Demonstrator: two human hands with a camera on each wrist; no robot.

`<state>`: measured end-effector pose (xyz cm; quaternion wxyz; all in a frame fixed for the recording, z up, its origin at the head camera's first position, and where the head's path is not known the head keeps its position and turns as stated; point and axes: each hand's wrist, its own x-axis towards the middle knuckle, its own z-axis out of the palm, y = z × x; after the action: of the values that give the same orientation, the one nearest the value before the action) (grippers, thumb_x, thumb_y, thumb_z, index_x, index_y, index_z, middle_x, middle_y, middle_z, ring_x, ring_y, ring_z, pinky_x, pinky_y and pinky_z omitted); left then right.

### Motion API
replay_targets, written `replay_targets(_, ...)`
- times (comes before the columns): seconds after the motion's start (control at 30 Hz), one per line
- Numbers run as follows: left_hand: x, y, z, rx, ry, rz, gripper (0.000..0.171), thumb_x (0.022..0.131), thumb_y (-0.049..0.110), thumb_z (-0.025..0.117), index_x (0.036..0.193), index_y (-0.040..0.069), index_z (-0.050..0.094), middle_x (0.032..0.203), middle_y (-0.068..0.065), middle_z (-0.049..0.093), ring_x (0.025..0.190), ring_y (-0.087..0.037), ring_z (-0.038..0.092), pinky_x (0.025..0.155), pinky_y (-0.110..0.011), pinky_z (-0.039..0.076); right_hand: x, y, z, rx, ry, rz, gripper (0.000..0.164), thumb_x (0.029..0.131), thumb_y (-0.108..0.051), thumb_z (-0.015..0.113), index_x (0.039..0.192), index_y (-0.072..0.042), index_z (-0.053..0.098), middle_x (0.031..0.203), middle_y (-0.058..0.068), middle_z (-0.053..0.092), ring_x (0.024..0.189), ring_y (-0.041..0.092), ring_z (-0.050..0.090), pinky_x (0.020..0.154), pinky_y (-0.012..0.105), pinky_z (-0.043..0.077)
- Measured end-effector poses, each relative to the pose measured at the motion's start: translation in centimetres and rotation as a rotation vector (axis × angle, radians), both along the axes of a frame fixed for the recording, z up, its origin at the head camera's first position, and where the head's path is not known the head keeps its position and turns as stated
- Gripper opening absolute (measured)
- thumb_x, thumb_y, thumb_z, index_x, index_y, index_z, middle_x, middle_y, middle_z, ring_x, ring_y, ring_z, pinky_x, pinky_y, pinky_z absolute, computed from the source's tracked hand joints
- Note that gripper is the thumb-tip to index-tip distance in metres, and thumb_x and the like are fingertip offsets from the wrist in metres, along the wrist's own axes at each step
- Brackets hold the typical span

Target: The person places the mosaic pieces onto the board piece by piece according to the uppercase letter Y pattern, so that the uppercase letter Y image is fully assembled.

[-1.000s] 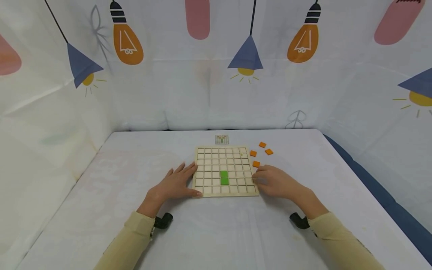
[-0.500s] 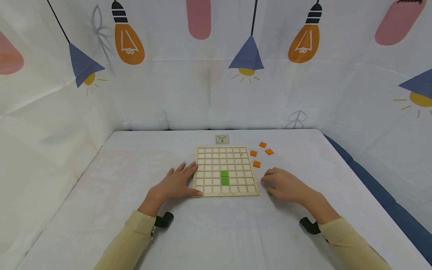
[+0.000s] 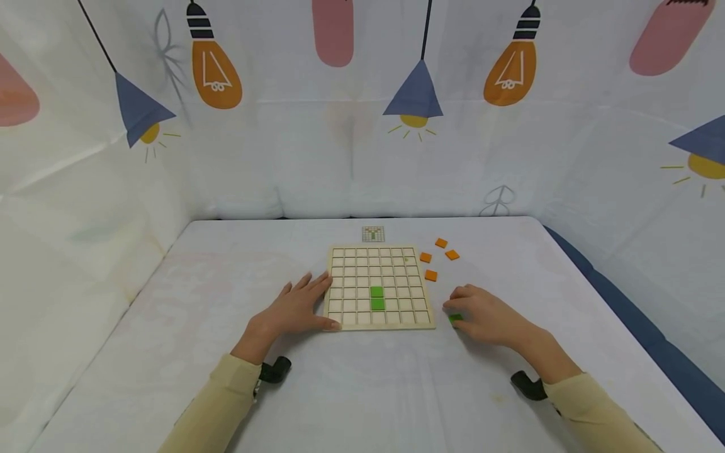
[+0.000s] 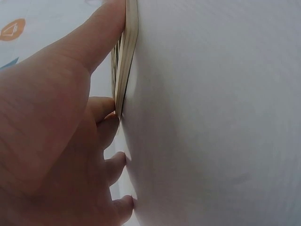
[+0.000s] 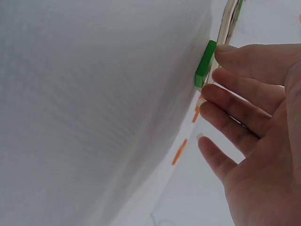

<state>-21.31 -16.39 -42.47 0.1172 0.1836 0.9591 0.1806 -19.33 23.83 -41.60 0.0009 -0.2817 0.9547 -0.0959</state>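
Observation:
A square wooden grid board (image 3: 400, 282) lies on the white table, with two green tiles (image 3: 377, 298) in adjoining cells of one column. My left hand (image 3: 294, 308) rests along the board's left side, fingers spread, thumb at the near left corner. In the left wrist view that thumb (image 4: 101, 35) lies against the board's edge. Right of the board, my right hand (image 3: 481, 314) is low over the table at a loose green tile (image 3: 455, 319). From the right wrist, the thumb tip is at this flat green tile (image 5: 205, 64); the fingers are loosely bent beyond it.
Several orange tiles (image 3: 431, 275) lie scattered beyond my right hand, off the board's right edge. A small card with a printed grid pattern (image 3: 372, 234) lies behind the board. A printed white cloth (image 3: 351, 157) hangs at the table's far edge.
My right hand has drawn back from the board's right edge, moving right and slightly nearer. The loose green tile now shows by its thumb. My left hand and the board stay in place.

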Motion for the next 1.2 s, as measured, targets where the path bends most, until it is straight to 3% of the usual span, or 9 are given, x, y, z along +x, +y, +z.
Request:
replay_targets(0.4,0.00,-0.02,-0.06,-0.009,0.007,-0.008,0.106,0.080,0.066,0.070,0.160,0.018,0.020,0.168,0.001,0.015,0.156,-0.036,0.010,0.121,-0.066,0.010,0.72,0.52,0.12,0.019,-0.010,-0.003,0.028,0.083,-0.016,0.077,0.111,-0.013,0.077,0.109,-0.004,0.065,0.101,0.014,0.058,0.090,0.039,0.054)
replay_targets(0.87,0.07,-0.01,-0.16,0.006,0.003,0.000,0.106,0.080,0.066,0.071,0.160,0.018,0.021,0.168,0.001,0.015,0.156,-0.036,0.009,0.121,-0.066,0.009,0.94,0.67,-0.25,0.006,0.033,0.045,0.021,0.081,-0.011,0.080,0.102,-0.011,0.079,0.098,-0.009,0.062,0.089,0.006,0.053,0.080,0.029,0.054)
replay_targets(1.2,0.11,0.01,-0.21,-0.001,0.006,-0.008,0.106,0.081,0.066,0.070,0.160,0.018,0.020,0.169,0.001,0.014,0.156,-0.036,0.009,0.121,-0.066,0.009,0.73,0.38,-0.30,0.015,0.012,0.009,0.018,0.080,-0.013,0.078,0.098,-0.013,0.079,0.093,-0.011,0.059,0.084,0.005,0.049,0.076,0.025,0.052)
